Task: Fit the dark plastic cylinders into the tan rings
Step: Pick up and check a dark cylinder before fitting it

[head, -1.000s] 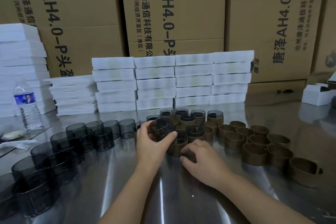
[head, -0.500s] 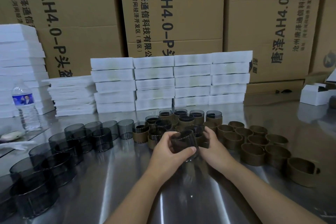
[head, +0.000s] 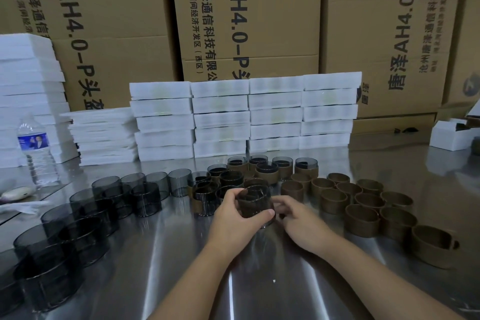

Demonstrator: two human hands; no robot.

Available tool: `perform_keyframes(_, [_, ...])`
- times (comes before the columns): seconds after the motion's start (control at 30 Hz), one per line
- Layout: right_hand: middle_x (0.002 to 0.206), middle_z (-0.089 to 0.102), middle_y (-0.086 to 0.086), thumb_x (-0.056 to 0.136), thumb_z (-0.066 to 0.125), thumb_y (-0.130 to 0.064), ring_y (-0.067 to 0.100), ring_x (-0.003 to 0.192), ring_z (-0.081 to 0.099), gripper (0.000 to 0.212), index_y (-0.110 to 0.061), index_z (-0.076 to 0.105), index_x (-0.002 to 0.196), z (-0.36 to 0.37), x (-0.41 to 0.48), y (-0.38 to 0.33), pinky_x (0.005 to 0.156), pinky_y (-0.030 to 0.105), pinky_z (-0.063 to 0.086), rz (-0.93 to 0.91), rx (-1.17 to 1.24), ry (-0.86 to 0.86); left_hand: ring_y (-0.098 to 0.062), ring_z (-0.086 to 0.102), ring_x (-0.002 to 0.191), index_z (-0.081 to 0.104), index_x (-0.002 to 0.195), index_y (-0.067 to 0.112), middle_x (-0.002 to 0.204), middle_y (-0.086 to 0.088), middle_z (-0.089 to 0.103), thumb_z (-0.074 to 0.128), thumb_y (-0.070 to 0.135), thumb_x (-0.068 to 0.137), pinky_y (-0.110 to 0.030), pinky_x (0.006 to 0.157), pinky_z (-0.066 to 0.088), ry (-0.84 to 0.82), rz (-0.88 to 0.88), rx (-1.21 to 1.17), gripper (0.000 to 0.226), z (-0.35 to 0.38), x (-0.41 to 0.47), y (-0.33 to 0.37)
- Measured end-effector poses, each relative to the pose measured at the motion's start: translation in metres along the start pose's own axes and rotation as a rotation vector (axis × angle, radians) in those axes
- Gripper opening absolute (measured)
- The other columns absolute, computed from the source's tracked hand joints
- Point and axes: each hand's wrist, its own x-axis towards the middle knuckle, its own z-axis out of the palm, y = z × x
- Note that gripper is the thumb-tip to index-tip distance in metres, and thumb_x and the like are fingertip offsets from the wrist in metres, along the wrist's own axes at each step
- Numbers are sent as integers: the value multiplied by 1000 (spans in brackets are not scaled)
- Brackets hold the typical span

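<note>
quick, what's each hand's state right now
left hand: gripping a dark translucent plastic cylinder, thumb across its front
right hand: fingers curled on the same cylinder's right side, holding it too

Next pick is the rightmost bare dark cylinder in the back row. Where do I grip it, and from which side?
Likely the front wall at the top rim of that dark cylinder, from above on the near side. It stands upright, open end up, so fingers drop inside, thumb outside. Bare table lies in front; other cylinders sit close on both flanks.
</note>
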Motion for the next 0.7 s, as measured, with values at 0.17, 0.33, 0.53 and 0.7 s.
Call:
perform_keyframes(0.17, [78,71,-11,95,38,-3,1,75,66,38,-30,66,97,-1,-7,-17,69,19,53,12,193,119,16,60,81,52,98,41,89,22,68,87,35,62,-1,64,41,-4,17,27,50,1,0,0])
perform_keyframes(0.33, [65,67,-5,100,39,-29,2,57,61,33,-37,69,89,-1,-17,-30,52,21,50,-34,296,115,14,60,86,52,100,43,92,35,64,79,48,51,-6,70,46,18,59,-5,56,0,-4,6])
perform_keyframes(0.53, [89,71,-11,68,58,-69,7,83,68,50,-41,62,109,4,-18,-28,76,34,58,-88,269,24,9,62,91,47,106,58,94,28,66,70,59,50,-21,84,51,58,130,93,61,-1,-5,9])
perform_keyframes(0.7, [104,70,-11,61,64,-69,14,89,69,62,-39,60,114,3,-19,-30,83,41,57,-128,244,47,10,60,95,44,128,57,89,40,62,70,49,58,-5,82,44,12,173,201,75,-5,-4,9])
